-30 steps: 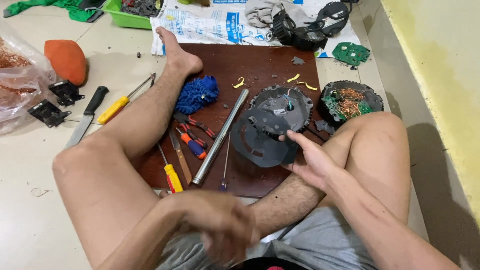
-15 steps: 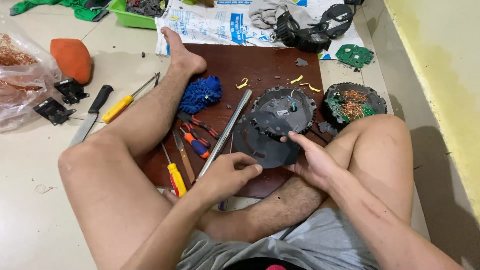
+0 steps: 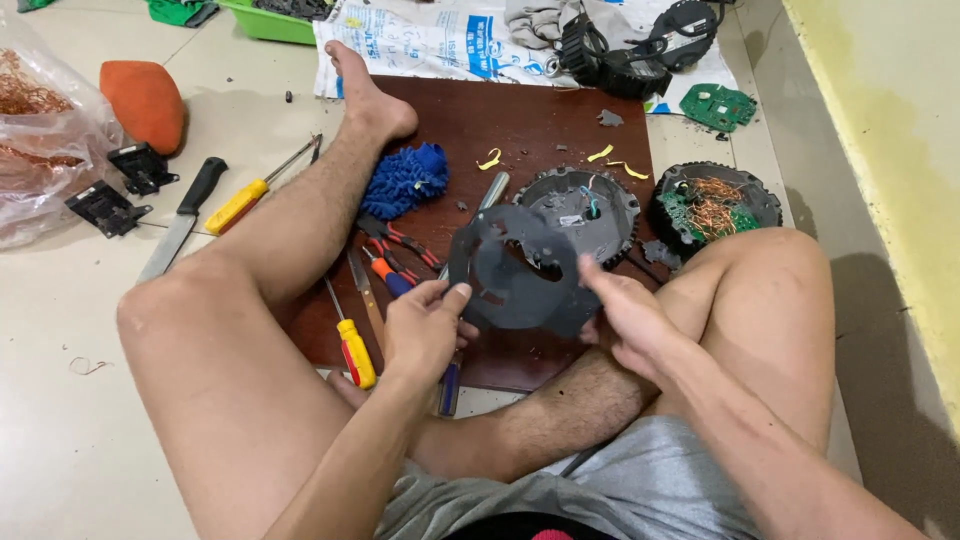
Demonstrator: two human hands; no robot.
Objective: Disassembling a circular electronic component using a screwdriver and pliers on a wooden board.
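Note:
I sit on the floor with my legs around a dark brown wooden board (image 3: 520, 110). Both hands hold a dark grey, ring-shaped plastic cover (image 3: 510, 275) tilted up above the board. My left hand (image 3: 425, 325) grips its left edge with thumb and fingers. My right hand (image 3: 625, 310) grips its right edge. Just behind the cover lies a round grey motor housing (image 3: 580, 205) with small wires in its middle.
Pliers (image 3: 400, 240), screwdrivers (image 3: 352, 345) and a metal rod (image 3: 488, 195) lie on the board beside a blue cloth (image 3: 405, 178). A round part with copper windings (image 3: 715, 208) sits right. A knife (image 3: 180, 215), yellow-handled screwdriver (image 3: 250, 195), orange object (image 3: 145, 100) and plastic bag (image 3: 40, 130) lie left.
My left hand came up from near my lap and took the cover's left edge. The cover lifted off the round housing and now tilts between both hands.

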